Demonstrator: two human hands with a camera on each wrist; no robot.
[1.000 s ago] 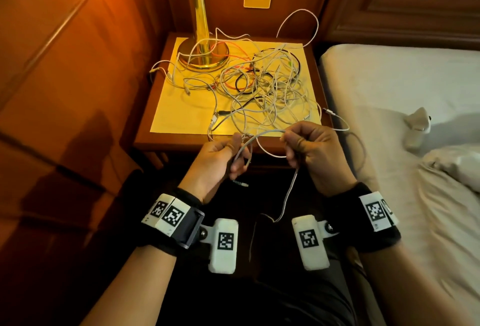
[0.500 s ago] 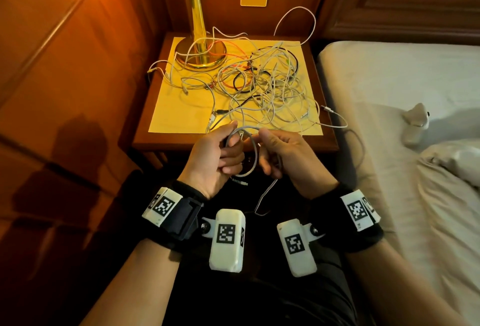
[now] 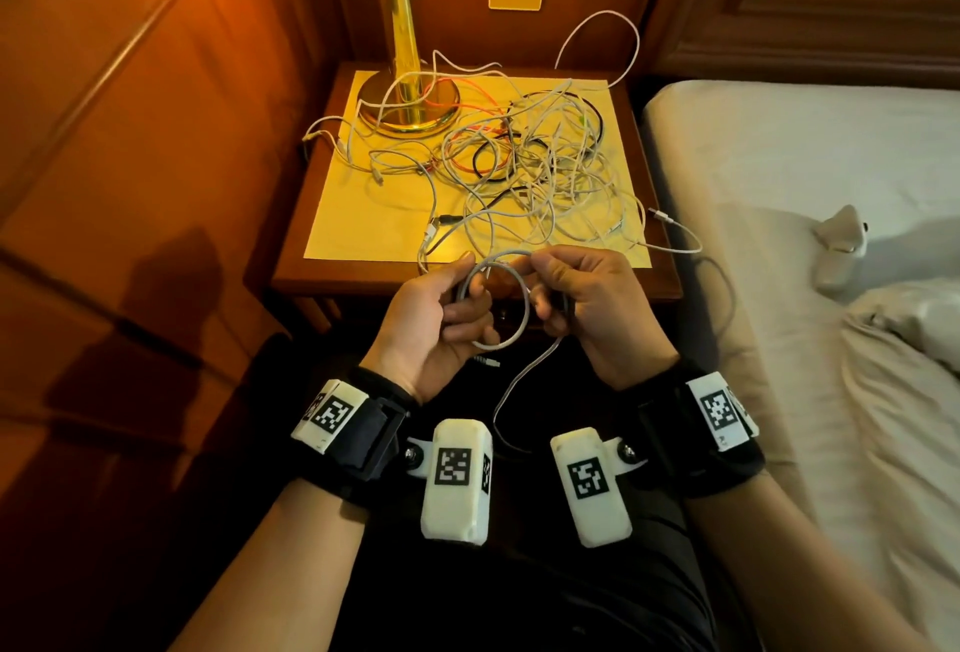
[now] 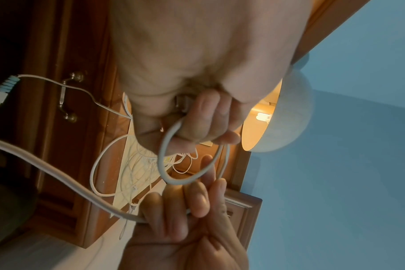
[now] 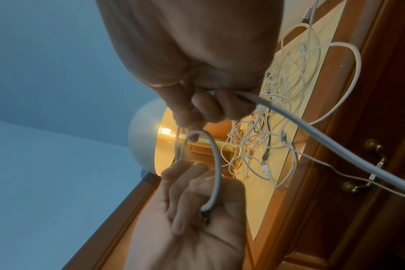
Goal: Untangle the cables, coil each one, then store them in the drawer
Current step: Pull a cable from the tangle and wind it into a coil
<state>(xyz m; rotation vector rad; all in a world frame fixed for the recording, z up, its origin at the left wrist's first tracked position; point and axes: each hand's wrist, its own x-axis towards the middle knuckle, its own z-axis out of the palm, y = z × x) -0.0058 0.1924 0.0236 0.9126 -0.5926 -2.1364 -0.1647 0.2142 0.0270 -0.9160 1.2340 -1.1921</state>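
A grey cable is wound into a small round coil in front of the nightstand's front edge. My left hand grips the coil's left side with curled fingers. Opposite it, my right hand pinches the right side, and the cable runs through its fingers. The loose tail hangs from the right hand toward my lap. A tangle of white, black and orange cables lies on the nightstand top. The drawer front with its brass handle is closed.
The wooden nightstand carries a brass lamp base at its back left, with cables looped over it. A bed with a small white object lies to the right. A wood-panelled wall stands on the left.
The hands, first apart with the grey cable arched between them, came together. The cable now forms a round coil held by both, and its hanging tail is shorter.
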